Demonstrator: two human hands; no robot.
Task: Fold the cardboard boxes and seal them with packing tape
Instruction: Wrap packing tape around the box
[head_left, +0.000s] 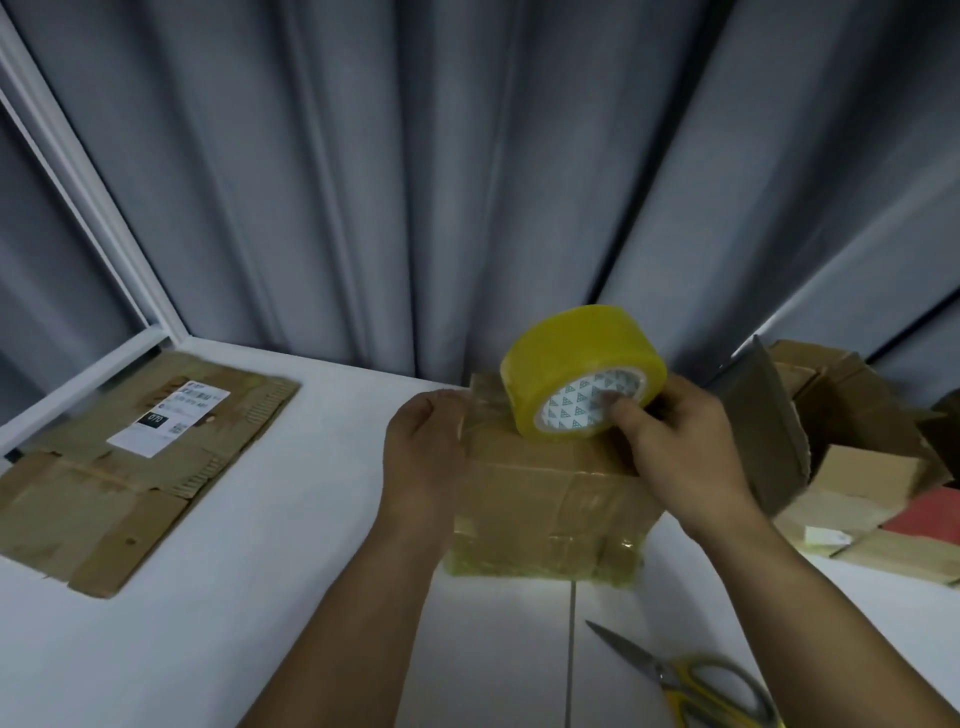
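A closed cardboard box (550, 499), wrapped in shiny tape, stands on the white table (260, 597) in front of me. My right hand (680, 447) grips a yellow roll of packing tape (576, 369) by its core and holds it on edge on the box's top, at the far side. My left hand (426, 447) rests against the box's left side, its fingers over the top far-left corner.
A flattened cardboard box (119, 467) with a white label lies at the left of the table. Several open and folded boxes (852, 457) are piled at the right. Yellow-handled scissors (691, 680) lie near the front right. Grey curtains hang behind.
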